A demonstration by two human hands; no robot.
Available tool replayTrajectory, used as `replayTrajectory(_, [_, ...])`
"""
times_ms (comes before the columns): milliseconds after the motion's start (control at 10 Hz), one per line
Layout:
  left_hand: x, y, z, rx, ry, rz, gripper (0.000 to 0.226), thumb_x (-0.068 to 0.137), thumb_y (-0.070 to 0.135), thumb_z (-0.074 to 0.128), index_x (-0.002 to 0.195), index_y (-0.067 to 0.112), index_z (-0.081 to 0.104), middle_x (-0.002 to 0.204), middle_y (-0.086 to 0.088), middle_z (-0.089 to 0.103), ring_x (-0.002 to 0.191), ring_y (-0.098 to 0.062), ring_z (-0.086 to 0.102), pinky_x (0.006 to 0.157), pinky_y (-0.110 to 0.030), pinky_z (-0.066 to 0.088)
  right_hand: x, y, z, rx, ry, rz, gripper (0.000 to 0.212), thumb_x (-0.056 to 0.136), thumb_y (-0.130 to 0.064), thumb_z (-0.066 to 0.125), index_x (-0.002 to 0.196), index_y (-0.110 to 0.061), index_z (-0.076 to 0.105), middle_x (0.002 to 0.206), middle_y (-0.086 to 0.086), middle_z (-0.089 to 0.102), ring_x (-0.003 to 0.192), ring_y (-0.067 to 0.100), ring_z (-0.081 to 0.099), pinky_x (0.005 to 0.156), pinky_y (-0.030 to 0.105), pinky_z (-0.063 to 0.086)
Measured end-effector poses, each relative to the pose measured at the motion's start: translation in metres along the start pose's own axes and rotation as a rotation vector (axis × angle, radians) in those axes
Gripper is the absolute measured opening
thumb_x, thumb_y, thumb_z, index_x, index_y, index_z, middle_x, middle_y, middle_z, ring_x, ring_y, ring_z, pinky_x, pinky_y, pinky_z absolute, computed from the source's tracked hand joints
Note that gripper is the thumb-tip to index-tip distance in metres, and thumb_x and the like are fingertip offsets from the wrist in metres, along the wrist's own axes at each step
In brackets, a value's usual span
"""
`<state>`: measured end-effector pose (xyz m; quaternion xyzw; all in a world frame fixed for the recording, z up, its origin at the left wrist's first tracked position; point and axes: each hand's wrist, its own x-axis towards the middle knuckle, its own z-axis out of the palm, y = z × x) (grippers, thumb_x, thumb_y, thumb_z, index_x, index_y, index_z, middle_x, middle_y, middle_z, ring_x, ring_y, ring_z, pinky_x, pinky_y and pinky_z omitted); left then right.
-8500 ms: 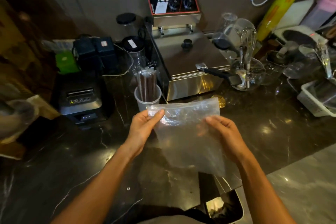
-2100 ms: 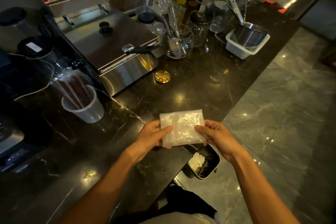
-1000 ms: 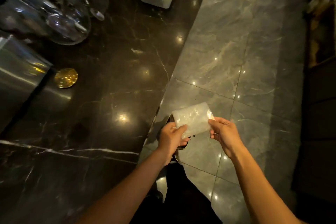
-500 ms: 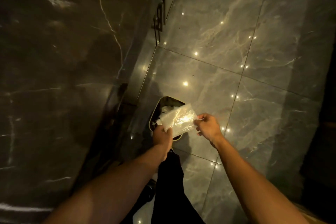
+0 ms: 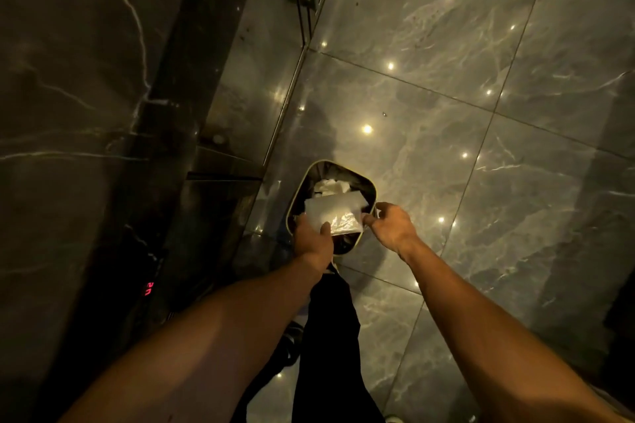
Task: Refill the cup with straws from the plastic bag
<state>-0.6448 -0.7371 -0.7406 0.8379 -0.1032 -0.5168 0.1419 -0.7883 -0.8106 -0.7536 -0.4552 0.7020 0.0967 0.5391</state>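
The folded clear plastic bag (image 5: 335,214) hangs flat right over the mouth of a small bin (image 5: 370,186) on the floor. My left hand (image 5: 311,239) pinches its near left corner with thumb on top. My right hand (image 5: 390,225) touches its right edge with the fingertips. The cup and the straws are out of view.
White crumpled waste (image 5: 331,186) lies inside the bin. The dark marble counter (image 5: 79,96) fills the left side, with its cabinet front (image 5: 247,86) beside the bin. Grey tiled floor (image 5: 481,113) spreads to the right. My dark trouser leg (image 5: 330,336) is below the bin.
My view has tipped from the counter down to the floor. Both hands have carried the folded bag lower, from beside the counter edge to just above the bin's opening.
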Motion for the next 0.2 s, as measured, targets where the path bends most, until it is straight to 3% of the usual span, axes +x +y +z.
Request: replayTrajectory(200, [-0.033,0.024,-0.011,0.224,-0.019,0.18,0.065,0.098,0.021,0.062,0.158,0.015,0.036,0.156,-0.016,0.045,0.143,-0.035,0.046,0.117,-0.044,0.04,-0.038,-0.022,-0.011,-0.213,-0.032,-0.071,0.042,0.1,-0.02,0.061,0.141,-0.012,0.062,0.133,0.017,0.07,0.126,0.036,0.064,0.105,0.039,0.052])
